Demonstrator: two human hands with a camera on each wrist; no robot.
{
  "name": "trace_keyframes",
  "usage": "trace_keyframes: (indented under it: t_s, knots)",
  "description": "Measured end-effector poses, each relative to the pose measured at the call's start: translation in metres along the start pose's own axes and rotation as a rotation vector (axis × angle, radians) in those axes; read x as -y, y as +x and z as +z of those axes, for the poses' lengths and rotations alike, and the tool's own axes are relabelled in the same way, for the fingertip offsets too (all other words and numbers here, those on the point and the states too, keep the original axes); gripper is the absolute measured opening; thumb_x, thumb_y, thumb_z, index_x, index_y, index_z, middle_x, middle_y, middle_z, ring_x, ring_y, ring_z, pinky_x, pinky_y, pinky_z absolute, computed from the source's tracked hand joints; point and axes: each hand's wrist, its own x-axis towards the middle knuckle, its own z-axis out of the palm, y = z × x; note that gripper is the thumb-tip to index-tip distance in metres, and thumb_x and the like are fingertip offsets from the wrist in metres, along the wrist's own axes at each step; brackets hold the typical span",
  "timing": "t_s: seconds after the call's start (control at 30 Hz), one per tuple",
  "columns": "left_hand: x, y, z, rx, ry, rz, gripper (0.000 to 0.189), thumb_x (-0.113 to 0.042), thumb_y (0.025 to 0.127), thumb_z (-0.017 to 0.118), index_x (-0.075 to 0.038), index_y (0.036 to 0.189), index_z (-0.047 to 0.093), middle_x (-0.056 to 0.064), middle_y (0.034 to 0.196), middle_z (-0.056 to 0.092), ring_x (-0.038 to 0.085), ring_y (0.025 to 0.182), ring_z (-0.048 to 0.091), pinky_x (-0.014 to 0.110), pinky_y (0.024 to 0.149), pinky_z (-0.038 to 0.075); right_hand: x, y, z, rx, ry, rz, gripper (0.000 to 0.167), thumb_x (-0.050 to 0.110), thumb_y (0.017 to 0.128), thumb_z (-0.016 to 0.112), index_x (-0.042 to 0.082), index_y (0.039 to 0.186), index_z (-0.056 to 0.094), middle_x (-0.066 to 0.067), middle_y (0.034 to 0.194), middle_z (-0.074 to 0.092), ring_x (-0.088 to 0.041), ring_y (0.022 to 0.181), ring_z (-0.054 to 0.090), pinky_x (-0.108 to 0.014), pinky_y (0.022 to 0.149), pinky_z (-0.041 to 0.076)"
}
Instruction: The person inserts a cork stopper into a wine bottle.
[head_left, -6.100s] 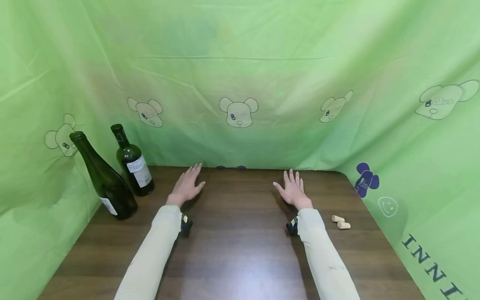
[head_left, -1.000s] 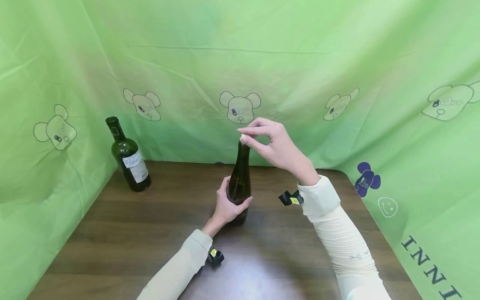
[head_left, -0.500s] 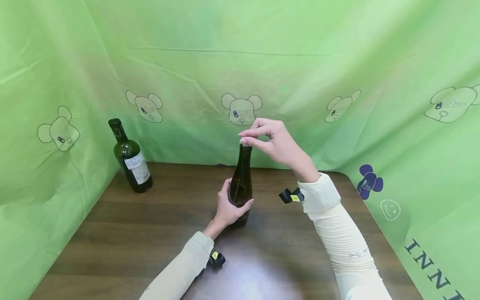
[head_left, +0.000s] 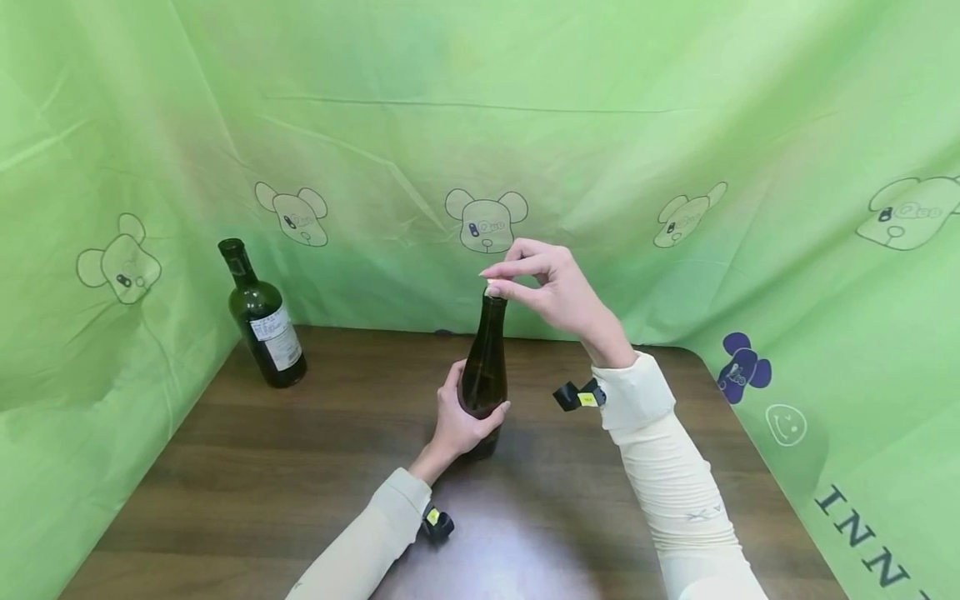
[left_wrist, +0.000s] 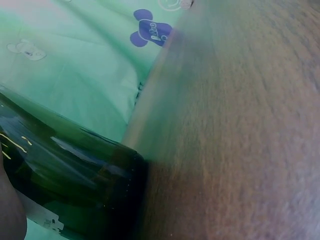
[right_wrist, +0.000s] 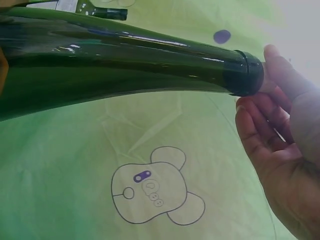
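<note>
A tall dark green wine bottle [head_left: 489, 354] stands upright near the middle of the table. My left hand [head_left: 459, 427] grips its lower body, fingers and thumb wrapped round the glass. Up at the mouth, my right hand [head_left: 561, 287] pinches a pale cork [right_wrist: 267, 80] between thumb and fingers. In the right wrist view the cork sits at the bottle's opening, mostly covered by the fingers; how deep it reaches is hidden. The left wrist view catches the bottle's base on the wood.
A second green wine bottle [head_left: 264, 321] with a white label stands at the back left. What looks like another cork [left_wrist: 186, 4] lies at the top of the left wrist view. Green printed cloth [head_left: 375, 208] walls the brown table [head_left: 300, 467].
Six seconds ago both hands lay flat and the tall bottle stood at the left; it is now mid-table in my left hand. Over the last second the hands barely move.
</note>
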Motion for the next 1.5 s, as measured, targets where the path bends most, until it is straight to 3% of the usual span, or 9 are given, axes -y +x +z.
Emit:
trace_keyframes:
  t_s: [0.4, 0.67, 1.03, 1.27, 1.3, 1.5]
  knots:
    - [0.001, -0.001, 0.001, -0.012, -0.005, 0.023, 0.066, -0.022, 0.071, 0.087, -0.014, 0.129, 0.056, 0.004, 0.102, 0.073, 0.017, 0.084, 0.069, 0.031, 0.074, 0.056, -0.009, -0.004, 0.01, -0.08, 0.069, -0.04, 0.02, -0.011, 0.082, 0.076, -0.002, 0.1, 0.079, 0.001, 0.081, 0.06, -0.014, 0.067, 0.041, -0.022, 0.054, 0.03]
    - [0.001, 0.001, 0.0, -0.014, 0.001, 0.041, 0.068, -0.024, 0.071, 0.087, -0.012, 0.13, 0.056, 0.005, 0.106, 0.072, 0.018, 0.087, 0.068, 0.032, 0.077, 0.056, -0.008, -0.005, 0.018, -0.161, 0.146, -0.002, 0.015, -0.009, 0.085, 0.075, -0.003, 0.097, 0.079, -0.002, 0.081, 0.063, -0.016, 0.081, 0.056, -0.02, 0.065, 0.043]
    - [0.003, 0.001, 0.0, -0.016, -0.008, 0.025, 0.066, -0.026, 0.072, 0.087, -0.015, 0.13, 0.056, 0.004, 0.107, 0.072, 0.017, 0.088, 0.068, 0.032, 0.076, 0.056, -0.004, 0.005, 0.017, -0.177, -0.111, -0.071, 0.002, 0.009, 0.083, 0.081, 0.009, 0.085, 0.082, 0.003, 0.072, 0.064, -0.017, 0.072, 0.053, -0.024, 0.068, 0.043]
    - [0.002, -0.001, -0.003, 0.002, -0.014, 0.022, 0.064, -0.028, 0.075, 0.086, -0.017, 0.13, 0.054, 0.003, 0.105, 0.073, 0.015, 0.087, 0.069, 0.032, 0.075, 0.056, -0.005, -0.003, 0.027, -0.235, 0.031, -0.086, 0.009, -0.003, 0.083, 0.079, 0.002, 0.09, 0.081, -0.002, 0.072, 0.059, -0.019, 0.074, 0.053, -0.029, 0.067, 0.045]
    - [-0.004, 0.0, -0.004, 0.006, -0.016, 0.019, 0.064, -0.026, 0.075, 0.086, -0.015, 0.13, 0.054, 0.005, 0.105, 0.073, 0.017, 0.087, 0.069, 0.033, 0.075, 0.056, -0.007, -0.004, 0.028, -0.241, 0.059, -0.095, 0.01, -0.006, 0.084, 0.077, 0.0, 0.091, 0.081, -0.002, 0.073, 0.058, -0.019, 0.074, 0.052, -0.028, 0.066, 0.045]
    - [-0.004, -0.002, -0.002, 0.021, -0.027, -0.003, 0.065, -0.024, 0.076, 0.086, -0.015, 0.131, 0.053, 0.006, 0.108, 0.072, 0.019, 0.089, 0.068, 0.036, 0.077, 0.057, -0.019, -0.01, 0.035, -0.288, 0.168, -0.174, 0.013, -0.014, 0.084, 0.072, -0.008, 0.094, 0.077, -0.003, 0.078, 0.057, -0.015, 0.074, 0.052, -0.021, 0.06, 0.042]
